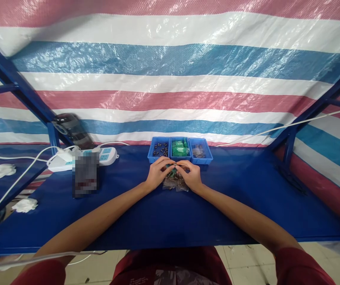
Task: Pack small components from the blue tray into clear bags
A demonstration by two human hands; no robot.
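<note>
My left hand (158,173) and my right hand (191,175) meet just in front of the blue bins, fingertips pinched together. Whatever is between the fingertips is too small to make out. Beneath the hands lies a pile of small clear plastic bags (174,183) with brownish contents and a bit of green. Behind them stand three blue bins side by side. The left bin (150,154) holds small dark brassy parts (160,150), the middle bin (180,158) green packets (179,148), and the right bin (201,161) clear bags (198,151).
On the blue table (232,178), a white power strip (108,156) with plugged-in cables and a blurred dark object (86,174) sit to the left. A dark bottle (73,128) leans behind them. Crumpled white tissue (25,205) lies at left. Striped sheeting (170,83) hangs behind.
</note>
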